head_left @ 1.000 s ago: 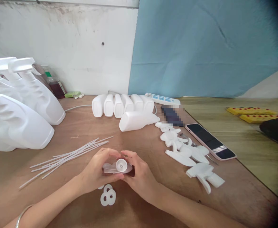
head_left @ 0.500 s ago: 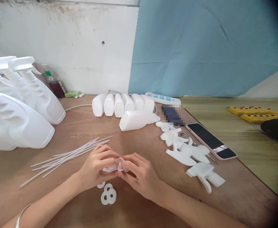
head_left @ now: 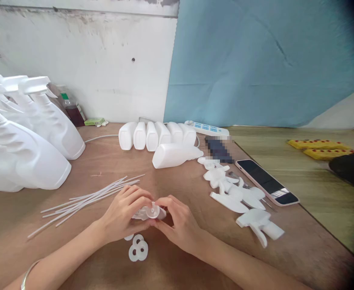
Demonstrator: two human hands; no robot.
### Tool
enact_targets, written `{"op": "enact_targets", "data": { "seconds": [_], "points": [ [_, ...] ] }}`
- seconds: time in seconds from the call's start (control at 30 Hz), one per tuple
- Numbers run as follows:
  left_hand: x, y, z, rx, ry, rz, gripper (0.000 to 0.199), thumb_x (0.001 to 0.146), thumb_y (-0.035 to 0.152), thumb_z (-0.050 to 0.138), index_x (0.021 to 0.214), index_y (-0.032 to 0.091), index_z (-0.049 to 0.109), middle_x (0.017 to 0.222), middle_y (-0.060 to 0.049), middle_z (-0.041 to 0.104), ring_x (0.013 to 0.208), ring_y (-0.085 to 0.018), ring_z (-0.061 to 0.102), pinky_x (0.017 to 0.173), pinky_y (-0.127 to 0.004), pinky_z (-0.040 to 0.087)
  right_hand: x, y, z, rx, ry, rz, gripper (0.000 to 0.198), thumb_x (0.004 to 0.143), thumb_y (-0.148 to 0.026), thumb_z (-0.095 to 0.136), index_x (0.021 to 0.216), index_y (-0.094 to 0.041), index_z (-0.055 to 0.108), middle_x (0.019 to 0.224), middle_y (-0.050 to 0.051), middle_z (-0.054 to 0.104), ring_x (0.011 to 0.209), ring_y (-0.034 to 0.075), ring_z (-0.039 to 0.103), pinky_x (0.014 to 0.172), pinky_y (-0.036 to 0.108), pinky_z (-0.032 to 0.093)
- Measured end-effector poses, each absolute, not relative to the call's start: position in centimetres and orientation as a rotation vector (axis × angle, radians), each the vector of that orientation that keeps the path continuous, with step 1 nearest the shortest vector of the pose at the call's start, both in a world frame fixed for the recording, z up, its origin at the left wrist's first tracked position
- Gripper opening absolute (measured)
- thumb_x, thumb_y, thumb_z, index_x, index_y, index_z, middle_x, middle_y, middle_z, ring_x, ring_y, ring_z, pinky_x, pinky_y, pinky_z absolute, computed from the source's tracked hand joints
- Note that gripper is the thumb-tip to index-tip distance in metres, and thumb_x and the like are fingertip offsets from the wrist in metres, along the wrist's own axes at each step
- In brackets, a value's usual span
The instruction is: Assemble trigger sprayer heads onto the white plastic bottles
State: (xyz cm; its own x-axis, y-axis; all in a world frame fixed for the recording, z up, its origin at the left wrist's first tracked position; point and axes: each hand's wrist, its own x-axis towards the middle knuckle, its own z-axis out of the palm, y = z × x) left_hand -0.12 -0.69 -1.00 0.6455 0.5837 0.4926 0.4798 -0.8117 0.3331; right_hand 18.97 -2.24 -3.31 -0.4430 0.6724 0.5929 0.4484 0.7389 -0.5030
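Observation:
Both hands hold a white spray trigger head [head_left: 153,212] over the near middle of the table, its round collar opening facing me. My left hand [head_left: 128,211] closes its fingers round the head's left side. From the right, my right hand [head_left: 178,223] pinches the collar rim with thumb and fingers. Just below my hands lie several white ring gaskets [head_left: 142,250], partly overlapping. A bundle of thin white dip tubes [head_left: 86,202] is spread on the table beyond my left forearm. Off to the right, several more trigger heads [head_left: 257,221] lie in a loose pile.
Assembled white spray bottles [head_left: 48,121] stand at the left. Several bottles [head_left: 140,136] lie in a row at the back, with another bottle [head_left: 173,156] before them. A power strip [head_left: 209,128], a phone [head_left: 266,181] and a dark blurred item [head_left: 219,149] are near the right edge.
The fingers of my right hand have shifted on the collar, so its round opening shows more fully now. The camera view has tilted slightly; the things on the table stay put.

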Motion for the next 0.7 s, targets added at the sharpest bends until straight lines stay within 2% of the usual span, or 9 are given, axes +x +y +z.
{"op": "enact_targets", "data": {
  "seconds": [0.13,0.33,0.47,0.57,0.7],
  "points": [
    [0.3,-0.8,-0.7,2.696,0.879,0.871,0.015,0.074,0.016,0.055,0.089,0.02,0.054,0.095,-0.006,0.061,0.081,-0.018,0.05,0.073,-0.033,0.038,19.0,-2.2,-4.1,-0.902,-2.069,0.39,0.029,0.081,-0.03,0.057,0.104,-0.021,0.042,0.091,0.005,0.062,0.075,0.016,0.06,0.065,0.027,0.049],
    [0.6,-1.0,-0.4,2.67,0.914,0.753,0.013,0.075,0.017,0.051,0.087,0.019,0.054,0.096,-0.007,0.061,0.081,-0.019,0.049,0.073,-0.034,0.039,19.0,-2.3,-4.1,-0.92,-2.08,0.381,0.027,0.082,-0.029,0.055,0.104,-0.021,0.042,0.09,0.005,0.061,0.075,0.016,0.06,0.065,0.028,0.05],
    [0.0,-0.6,0.2,2.621,0.894,0.747,0.017,0.08,0.019,0.047,0.096,0.018,0.051,0.098,-0.008,0.06,0.085,-0.019,0.052,0.076,-0.032,0.04,18.9,-2.3,-3.7,-0.909,-2.107,0.376,0.03,0.082,-0.032,0.057,0.104,-0.02,0.041,0.089,0.005,0.061,0.074,0.017,0.059,0.064,0.028,0.049],
    [-1.9,0.5,1.3,2.546,1.201,0.761,0.015,0.085,0.024,0.039,0.095,0.017,0.049,0.092,-0.008,0.059,0.084,-0.019,0.053,0.076,-0.032,0.04,18.9,-2.4,-3.5,-0.94,-2.123,0.373,0.031,0.081,-0.03,0.059,0.104,-0.019,0.04,0.088,0.005,0.061,0.074,0.017,0.059,0.063,0.029,0.049],
    [-5.7,2.1,3.0,2.406,1.744,0.243,0.025,0.082,0.041,0.04,0.076,0.019,0.049,0.076,-0.004,0.058,0.068,-0.02,0.053,0.06,-0.029,0.036,18.9,-2.4,-3.4,-0.966,-2.124,0.371,0.03,0.081,-0.026,0.058,0.105,-0.019,0.04,0.09,0.005,0.061,0.074,0.018,0.058,0.063,0.03,0.048]
  ]
}}
